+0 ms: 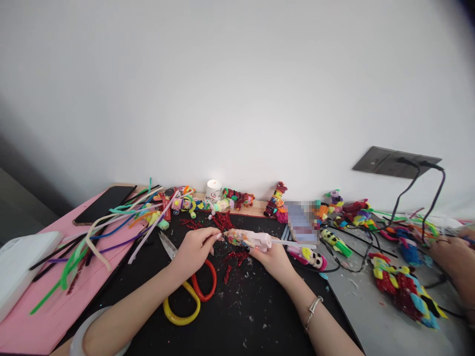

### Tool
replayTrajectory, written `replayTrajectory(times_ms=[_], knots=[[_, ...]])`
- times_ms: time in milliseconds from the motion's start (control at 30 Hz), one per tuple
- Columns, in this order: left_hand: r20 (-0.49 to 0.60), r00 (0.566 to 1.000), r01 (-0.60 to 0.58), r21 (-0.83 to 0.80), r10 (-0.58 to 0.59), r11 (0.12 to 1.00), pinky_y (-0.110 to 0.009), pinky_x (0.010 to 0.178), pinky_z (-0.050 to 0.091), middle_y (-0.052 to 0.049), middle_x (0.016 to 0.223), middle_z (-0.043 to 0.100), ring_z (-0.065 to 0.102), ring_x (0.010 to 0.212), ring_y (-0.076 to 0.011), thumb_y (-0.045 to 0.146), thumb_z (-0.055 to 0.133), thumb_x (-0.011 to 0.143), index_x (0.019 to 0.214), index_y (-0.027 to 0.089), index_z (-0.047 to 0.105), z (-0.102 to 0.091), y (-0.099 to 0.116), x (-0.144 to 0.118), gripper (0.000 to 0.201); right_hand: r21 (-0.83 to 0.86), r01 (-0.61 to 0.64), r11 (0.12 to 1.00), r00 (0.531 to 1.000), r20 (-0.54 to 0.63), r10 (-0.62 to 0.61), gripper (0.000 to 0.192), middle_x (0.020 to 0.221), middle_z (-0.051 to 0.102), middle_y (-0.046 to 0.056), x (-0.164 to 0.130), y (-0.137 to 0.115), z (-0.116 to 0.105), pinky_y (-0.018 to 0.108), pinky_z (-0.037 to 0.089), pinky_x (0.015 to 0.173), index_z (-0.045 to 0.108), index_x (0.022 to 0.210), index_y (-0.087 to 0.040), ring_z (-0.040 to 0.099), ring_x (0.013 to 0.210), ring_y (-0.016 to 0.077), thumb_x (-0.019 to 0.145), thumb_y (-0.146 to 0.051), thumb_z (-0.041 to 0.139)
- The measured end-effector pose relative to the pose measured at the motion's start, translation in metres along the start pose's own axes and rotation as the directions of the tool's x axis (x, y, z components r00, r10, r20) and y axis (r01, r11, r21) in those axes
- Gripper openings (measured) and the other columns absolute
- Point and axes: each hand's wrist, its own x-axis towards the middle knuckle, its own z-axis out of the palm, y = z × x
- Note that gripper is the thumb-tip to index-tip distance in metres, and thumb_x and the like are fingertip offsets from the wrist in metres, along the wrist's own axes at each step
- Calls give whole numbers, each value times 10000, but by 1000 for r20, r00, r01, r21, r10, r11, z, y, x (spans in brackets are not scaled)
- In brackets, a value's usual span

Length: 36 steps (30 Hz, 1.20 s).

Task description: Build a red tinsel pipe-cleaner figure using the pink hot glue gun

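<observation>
My right hand (275,262) is wrapped around a pale pink glue gun (261,241), its front smeared with many-coloured residue. A clear glue stick (293,243) sticks out of its back end. The nozzle points left, toward the pinched fingertips of my left hand (196,249). Whatever those fingers hold is too small to make out. Red tinsel pieces (237,257) lie below the glue gun, and a bunch of red tinsel (222,220) lies behind it. Under my left wrist are scissors (180,316) with one yellow and one red handle loop, blades partly hidden.
Pipe cleaners (100,237) spread over a pink sheet (100,291) at left, near a phone (104,203) and white box (25,267). Pipe-cleaner figures (241,198) and a paper cup (213,191) line the wall. Cables (399,193) hang right, near another person's hand (451,257).
</observation>
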Motion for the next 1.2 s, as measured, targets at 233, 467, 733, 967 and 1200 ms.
replayTrajectory(times_ms=[233,467,733,967,1200], knots=[[-30,1000,-9,32,10,999,-224,576,430,17,555,610,586,503,-134,267,429,886,847,161,660,-2,0,0,257,12,-26,1000,999,-18,26,156,898,720,57,0,-2,-1,334,527,738,661,873,-172,660,826,228,723,-186,620],[-62,998,-2,48,4,999,-230,587,436,13,577,627,593,512,-140,274,429,886,849,170,656,-4,1,1,252,-9,-37,999,999,-36,37,183,925,720,70,0,-2,-1,353,522,764,669,896,-168,660,841,240,723,-188,612],[-65,998,-12,50,16,999,-233,597,449,9,625,648,600,520,-140,286,423,892,850,180,643,-4,0,1,248,-39,-34,999,998,-58,32,201,956,718,72,0,-3,-3,367,507,795,672,914,-165,650,885,250,726,-195,607],[-73,997,0,60,4,998,-228,597,437,14,603,631,598,523,-136,267,428,889,842,168,640,-6,1,0,239,-31,-48,998,997,-66,46,192,921,725,73,0,-1,-3,372,518,772,681,895,-156,662,844,253,723,-204,611],[-93,996,-5,65,11,998,-229,591,435,9,617,635,594,526,-138,276,430,888,847,173,642,-7,-1,1,239,-27,-35,999,998,-61,33,212,929,722,67,1,1,-4,362,515,782,681,922,-162,662,849,246,733,-216,604]])
